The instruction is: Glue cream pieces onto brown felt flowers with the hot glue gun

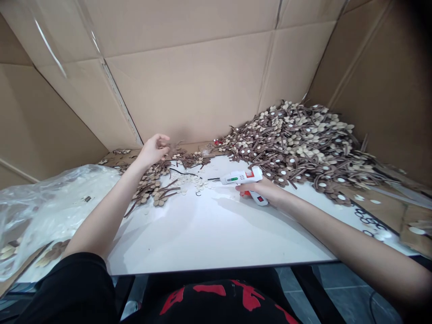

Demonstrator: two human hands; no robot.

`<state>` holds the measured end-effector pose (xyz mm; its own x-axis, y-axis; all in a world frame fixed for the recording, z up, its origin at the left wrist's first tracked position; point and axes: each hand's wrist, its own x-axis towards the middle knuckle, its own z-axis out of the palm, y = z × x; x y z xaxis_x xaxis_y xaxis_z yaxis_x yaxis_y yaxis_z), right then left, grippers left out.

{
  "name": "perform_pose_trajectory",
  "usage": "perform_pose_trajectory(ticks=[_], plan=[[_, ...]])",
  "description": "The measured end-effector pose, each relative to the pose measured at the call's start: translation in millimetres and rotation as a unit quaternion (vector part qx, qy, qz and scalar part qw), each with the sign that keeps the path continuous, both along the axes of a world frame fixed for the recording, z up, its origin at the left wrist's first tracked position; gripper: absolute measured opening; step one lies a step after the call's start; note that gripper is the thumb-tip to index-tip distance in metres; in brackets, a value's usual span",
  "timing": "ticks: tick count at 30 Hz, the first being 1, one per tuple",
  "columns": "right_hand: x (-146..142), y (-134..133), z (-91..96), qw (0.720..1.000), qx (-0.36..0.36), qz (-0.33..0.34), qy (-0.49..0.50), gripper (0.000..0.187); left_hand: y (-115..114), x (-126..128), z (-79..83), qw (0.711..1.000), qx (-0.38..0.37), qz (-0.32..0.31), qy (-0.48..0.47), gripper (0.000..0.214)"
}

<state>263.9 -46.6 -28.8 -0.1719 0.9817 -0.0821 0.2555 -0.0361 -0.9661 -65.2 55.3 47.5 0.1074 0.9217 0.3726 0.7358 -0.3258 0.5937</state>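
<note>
My right hand (261, 188) is closed around a white glue gun (242, 177) with a red trigger, its nozzle pointing left over the white table (209, 229). My left hand (154, 149) reaches far to the back left, fingers curled and pinched over a small heap of brown wooden flower pieces (153, 184); what it pinches, if anything, is too small to name. Small pale round discs (192, 180) lie scattered between the two hands.
A big pile of finished brown flowers with pale centres (297, 144) fills the back right. Cardboard walls (195, 85) enclose the table on three sides. A clear plastic bag (43, 202) lies at the left. Cut-out scraps (374, 222) sit at the right edge.
</note>
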Motion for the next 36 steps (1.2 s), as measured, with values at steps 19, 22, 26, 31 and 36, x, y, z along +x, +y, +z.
perform_pose_trajectory(ticks=[19, 22, 26, 31, 36], plan=[[1.1, 1.4, 1.7, 0.999, -0.027, -0.041, 0.017, 0.014, -81.5, 66.5, -56.6, 0.876, -0.370, -0.282, -0.126, 0.029], [-0.8, 0.3, 4.4, 0.998, -0.033, -0.049, 0.023, 0.013, -87.7, 70.3, -60.6, 0.838, -0.399, -0.344, -0.141, 0.031], [-2.1, 0.1, 4.3, 0.998, -0.035, -0.047, 0.037, 0.012, -91.3, 75.1, -63.9, 0.818, -0.405, -0.381, -0.148, 0.036], [-0.4, 0.1, 3.5, 0.998, -0.037, -0.044, 0.028, 0.013, -84.9, 74.1, -72.9, 0.943, -0.177, -0.281, 0.032, 0.027], [2.8, -2.0, 3.7, 1.000, -0.030, -0.006, -0.005, 0.015, -78.0, 66.5, -76.6, 0.970, 0.020, -0.204, 0.133, 0.021]])
